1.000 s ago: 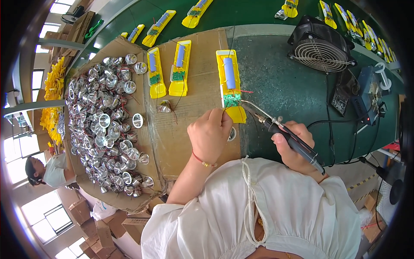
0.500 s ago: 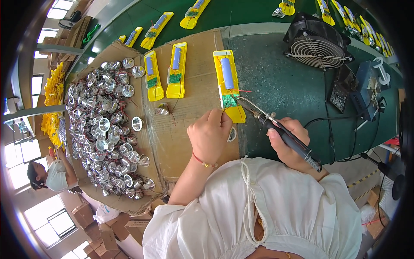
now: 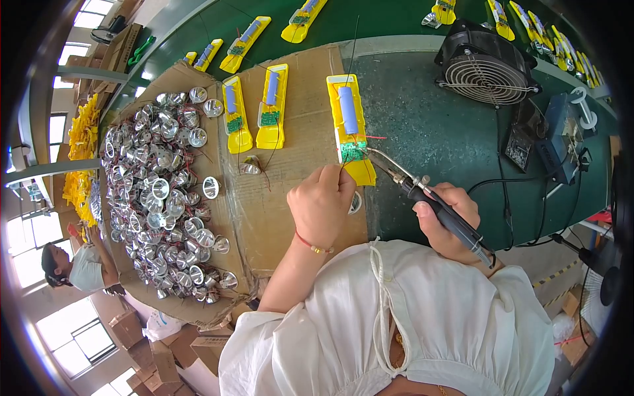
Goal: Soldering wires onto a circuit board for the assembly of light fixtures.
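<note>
In front of me a yellow plastic housing lies at the edge of the cardboard, with a blue cylindrical battery and a green circuit board in it. My left hand is closed at the board's near edge, its fingertips pinching a thin wire. My right hand grips a black-handled soldering iron with a thin metal tube along it. Its tip is by the board's right side; whether it touches is too small to tell. A silver reflector is partly hidden beside my left hand.
Many silver reflectors are heaped on cardboard at left. Two more yellow housings and a loose reflector lie nearer. A black fan and a blue soldering station with cables stand at right. Another person works far left.
The soldering iron and my right hand have drawn slightly right, its tip backing off the board's middle. Housings along the far strip have shifted a little rightward. My left hand keeps its place.
</note>
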`<state>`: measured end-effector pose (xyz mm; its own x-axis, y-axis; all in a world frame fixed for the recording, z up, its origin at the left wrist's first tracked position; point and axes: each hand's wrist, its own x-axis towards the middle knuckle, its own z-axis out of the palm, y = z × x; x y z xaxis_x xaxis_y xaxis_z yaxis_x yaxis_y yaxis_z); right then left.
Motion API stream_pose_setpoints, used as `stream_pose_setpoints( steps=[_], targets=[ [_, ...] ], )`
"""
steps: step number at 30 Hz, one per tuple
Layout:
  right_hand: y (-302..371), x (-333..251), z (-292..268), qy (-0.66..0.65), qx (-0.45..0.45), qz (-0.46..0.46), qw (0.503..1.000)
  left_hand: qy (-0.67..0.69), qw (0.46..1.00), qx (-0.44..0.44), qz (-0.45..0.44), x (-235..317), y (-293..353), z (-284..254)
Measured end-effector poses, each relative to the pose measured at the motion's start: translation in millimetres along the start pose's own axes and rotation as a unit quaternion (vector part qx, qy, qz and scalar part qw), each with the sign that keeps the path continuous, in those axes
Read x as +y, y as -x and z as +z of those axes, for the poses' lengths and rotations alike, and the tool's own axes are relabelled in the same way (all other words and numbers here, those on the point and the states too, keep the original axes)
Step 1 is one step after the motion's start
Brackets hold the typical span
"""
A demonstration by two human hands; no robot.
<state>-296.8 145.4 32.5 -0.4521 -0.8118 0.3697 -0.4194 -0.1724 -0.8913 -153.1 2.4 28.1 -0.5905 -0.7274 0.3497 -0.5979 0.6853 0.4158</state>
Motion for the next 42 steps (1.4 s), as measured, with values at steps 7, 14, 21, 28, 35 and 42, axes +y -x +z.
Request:
stream_pose_setpoints(
  steps=[7,14,21,28,35,42],
  targets=[
    [-1,4,1,-0.006,0.007,0.007,1.0,-0.003,1.0,-0.001,0.004,0,-1,1],
    [-3,4,3,0.001,-0.01,0.049,0.999,-0.007,1.0,-0.002,0.016,2,-3,2],
    [0,6,-2,0.017,-0.003,0.032,0.999,-0.003,1.0,0.001,0.013,-2,-3,5],
    [4,5,-7,0.003,0.007,0.052,0.999,0.01,1.0,-0.009,0.0,-1,-6,6],
    [17,6,-25,0.022,0.073,0.092,0.993,0.015,1.0,-0.016,0.015,1,-12,8],
    [3,2,-18,0.001,0.027,0.02,0.999,0.006,0.999,-0.021,0.026,13,-10,6]
  ],
)
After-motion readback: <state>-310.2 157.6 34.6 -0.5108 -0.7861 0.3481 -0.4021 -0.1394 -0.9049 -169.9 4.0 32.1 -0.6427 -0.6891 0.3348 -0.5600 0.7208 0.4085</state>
